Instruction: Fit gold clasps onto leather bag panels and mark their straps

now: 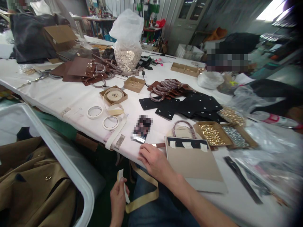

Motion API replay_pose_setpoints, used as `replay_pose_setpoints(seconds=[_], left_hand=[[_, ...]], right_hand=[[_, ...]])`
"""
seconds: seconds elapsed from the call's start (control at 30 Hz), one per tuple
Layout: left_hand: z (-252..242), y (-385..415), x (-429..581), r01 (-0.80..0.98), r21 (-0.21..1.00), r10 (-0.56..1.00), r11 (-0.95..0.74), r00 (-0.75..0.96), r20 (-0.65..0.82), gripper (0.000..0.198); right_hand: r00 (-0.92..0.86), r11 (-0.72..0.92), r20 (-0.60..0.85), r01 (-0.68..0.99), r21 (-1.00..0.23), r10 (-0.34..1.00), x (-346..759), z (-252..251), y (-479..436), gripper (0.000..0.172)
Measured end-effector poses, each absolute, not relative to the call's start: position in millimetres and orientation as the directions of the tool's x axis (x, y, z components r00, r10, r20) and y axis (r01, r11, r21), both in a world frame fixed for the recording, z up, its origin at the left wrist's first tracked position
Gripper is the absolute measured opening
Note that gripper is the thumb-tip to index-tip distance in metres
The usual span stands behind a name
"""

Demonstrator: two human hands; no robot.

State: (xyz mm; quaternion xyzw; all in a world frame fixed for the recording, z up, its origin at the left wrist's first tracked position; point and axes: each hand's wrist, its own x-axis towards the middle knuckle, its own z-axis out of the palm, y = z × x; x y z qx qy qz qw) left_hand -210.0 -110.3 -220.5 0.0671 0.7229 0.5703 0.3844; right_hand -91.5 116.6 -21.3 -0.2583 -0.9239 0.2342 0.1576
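In the head view my left hand, low over my lap, pinches the end of a tan double-sided tape strip with a white piece at its tip. The strip loops across my jeans. My right hand rests at the table edge with its fingers curled together; what they hold, if anything, is hidden. Just beyond those fingers lies a phone. Beside my right forearm is a flat beige bag panel with white tape pieces along its dark top band and a round handle behind it.
Tape rolls and a boxed tape coil lie left of the phone. Black studded pieces and boxes of gold studs sit to the right. A plastic bin with brown fabric stands at the left.
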Motion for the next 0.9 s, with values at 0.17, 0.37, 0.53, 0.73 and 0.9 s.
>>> replay_pose_setpoints(seconds=[0.17, 0.37, 0.53, 0.73, 0.9], left_hand=[[-227.2, -112.7, -206.5, -0.354, 0.856, 0.52, 0.376, -0.685, -0.511, 0.081], [-226.5, -106.3, -209.2, -0.358, 0.865, 0.511, 0.352, -0.701, -0.497, 0.081], [-226.5, -104.9, -217.8, -0.366, 0.861, 0.517, 0.353, -0.691, -0.505, 0.081], [-225.2, -107.8, -226.7, -0.365, 0.861, 0.506, 0.353, -0.7, -0.504, 0.083], [-227.2, -110.6, -228.3, -0.367, 0.864, 0.487, 0.345, -0.717, -0.499, 0.083]], right_hand=[[-0.817, 0.767, 0.183, 0.4, -0.501, 0.546, -89.8, -22.7, 115.8, 0.01], [-0.794, 0.73, 0.172, 0.418, -0.541, 0.583, -87.5, -23.3, 117.5, 0.02], [-0.784, 0.69, 0.158, 0.408, -0.598, 0.6, -89.6, -21.1, 122.4, 0.026], [-0.797, 0.656, 0.115, 0.395, -0.643, 0.593, -92.9, -16.0, 126.9, 0.024], [-0.809, 0.667, 0.097, 0.403, -0.627, 0.58, -94.9, -14.4, 128.7, 0.022]])
